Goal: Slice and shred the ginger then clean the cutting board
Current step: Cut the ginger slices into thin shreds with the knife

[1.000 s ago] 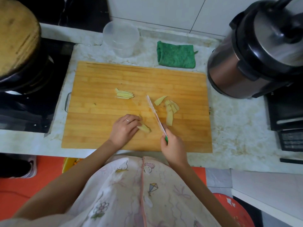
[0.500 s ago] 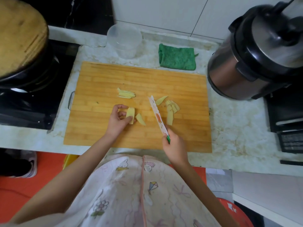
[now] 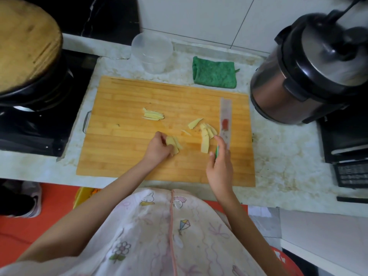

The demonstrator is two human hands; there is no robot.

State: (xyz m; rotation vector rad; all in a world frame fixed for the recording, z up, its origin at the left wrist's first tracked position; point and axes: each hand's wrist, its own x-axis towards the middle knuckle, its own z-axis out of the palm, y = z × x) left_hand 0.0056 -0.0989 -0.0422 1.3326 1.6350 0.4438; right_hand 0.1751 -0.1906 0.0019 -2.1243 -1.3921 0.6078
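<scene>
Left hand [image 3: 159, 149] pinches a few pale, flat ginger slices [image 3: 174, 144] low in the middle of the striped bamboo cutting board [image 3: 127, 156], while the right hand [image 3: 220, 166] is closed around the green handle of a knife [image 3: 225, 120], its long printed blade lying flat toward the board's right edge. More ginger slices [image 3: 205, 137] lie just left of the blade, thin shreds [image 3: 153, 116] sit at frame centre, and a nubbly green cloth [image 3: 214, 75] rests folded on the mottled stone worktop [image 3: 282, 166] above the board.

Cutting board [image 3: 127, 152] on marble counter [image 3: 278, 156]
</scene>
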